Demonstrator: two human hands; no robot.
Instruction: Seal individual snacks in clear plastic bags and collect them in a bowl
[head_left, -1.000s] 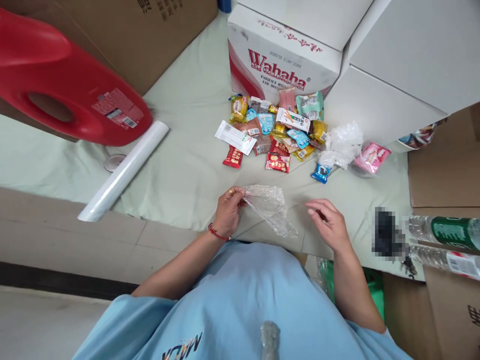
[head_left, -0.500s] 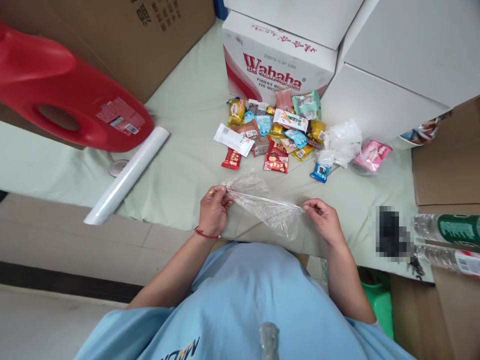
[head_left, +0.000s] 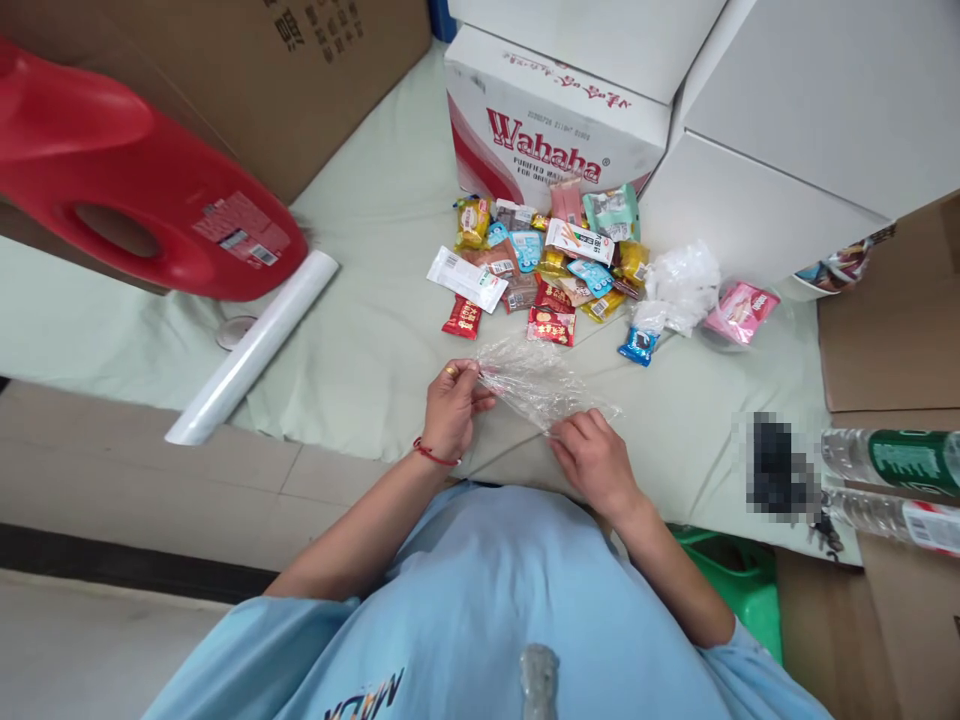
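A crumpled sheet of clear plastic film (head_left: 536, 385), perhaps a thin bag, stretches between my hands just above the cloth. My left hand (head_left: 454, 405) pinches its left end between thumb and fingers. On its lower right edge, my right hand (head_left: 596, 455) has its fingers closed, with the back of the hand toward me and the fingertips partly hidden. Beyond the film lies a pile of wrapped snacks (head_left: 525, 250), with red packets (head_left: 551, 326) nearest my hands. A bunched white plastic bag (head_left: 681, 285) and a blue packet (head_left: 639, 344) sit right of the pile.
A white roll (head_left: 251, 350) lies at left beside a big red jug (head_left: 150, 190). Behind the snacks stands a Wahaha carton (head_left: 555, 120). At right are a pink packet (head_left: 741, 312), a green-labelled bottle (head_left: 900, 460) and another bottle (head_left: 892, 515). A green stool (head_left: 742, 580) stands below.
My right hand has moved left and slightly down to a lower edge of the film. My left hand has shifted a little right. The film is more bunched, its span shorter.
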